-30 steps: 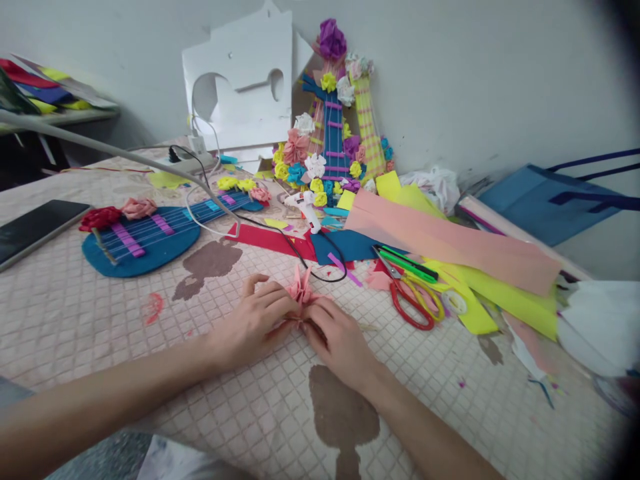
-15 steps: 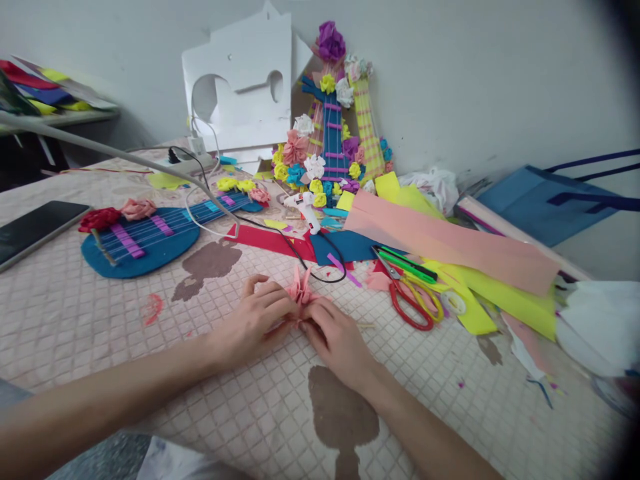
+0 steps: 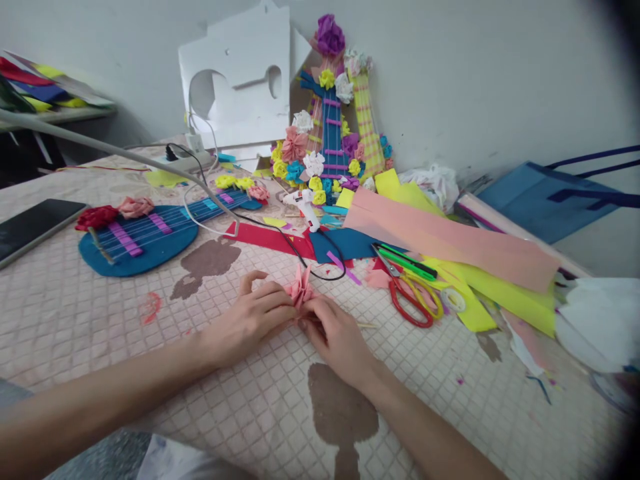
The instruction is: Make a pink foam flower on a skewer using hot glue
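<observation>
Between my hands is a pink paper flower (image 3: pixel 300 288) with pointed, folded petals facing up. My left hand (image 3: pixel 257 317) pinches its base from the left, the index finger and thumb partly out of sight. From the right, my right hand (image 3: pixel 336 333) closes its fingertips on the same base. A thin wooden stick (image 3: pixel 367 325) pokes out beyond my right hand; whether it joins the flower is hidden. Ahead of the hands lie a white glue gun (image 3: pixel 304 208) and its black cord. Red-handled scissors (image 3: pixel 410 303) rest to the right.
A blue paper guitar (image 3: pixel 140 243) with paper roses lies left, near a phone (image 3: pixel 37 227). Pink crepe paper (image 3: pixel 450 240), yellow sheets, a green cutter (image 3: pixel 407 262) and a tape roll (image 3: pixel 453 300) cover the right. Flower-decked guitars (image 3: pixel 333 133) and white foam board (image 3: pixel 240 80) lean against the wall.
Both hands stay at the flower with only slight finger shifts. The whole view has moved a little.
</observation>
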Available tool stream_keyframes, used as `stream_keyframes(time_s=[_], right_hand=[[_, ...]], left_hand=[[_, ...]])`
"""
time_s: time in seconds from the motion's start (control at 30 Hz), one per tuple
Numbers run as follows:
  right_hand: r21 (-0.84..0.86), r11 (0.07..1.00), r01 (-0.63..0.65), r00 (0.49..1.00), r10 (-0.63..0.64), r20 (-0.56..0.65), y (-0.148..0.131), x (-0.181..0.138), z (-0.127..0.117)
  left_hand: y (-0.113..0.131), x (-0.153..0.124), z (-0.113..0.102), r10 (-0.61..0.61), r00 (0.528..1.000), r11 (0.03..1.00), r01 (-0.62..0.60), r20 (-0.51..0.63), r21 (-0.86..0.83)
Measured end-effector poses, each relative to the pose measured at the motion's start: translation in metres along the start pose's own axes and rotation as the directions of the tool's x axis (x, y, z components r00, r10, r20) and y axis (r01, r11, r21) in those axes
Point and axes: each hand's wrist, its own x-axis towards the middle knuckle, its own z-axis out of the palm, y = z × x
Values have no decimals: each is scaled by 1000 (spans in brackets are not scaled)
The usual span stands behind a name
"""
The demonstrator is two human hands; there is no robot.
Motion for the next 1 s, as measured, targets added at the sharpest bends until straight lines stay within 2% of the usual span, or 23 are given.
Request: stream_keyframes(time_s=[0.37, 1.0], right_hand=[[-98, 995, 19, 1000, -18, 17, 2, -1, 3], [-182, 983, 16, 1000, -17, -5, -1, 0, 1]], left_hand=[[3, 1, 2, -77, 997, 996, 77, 12, -44], [4, 2, 4, -104, 995, 995, 104, 8, -10]])
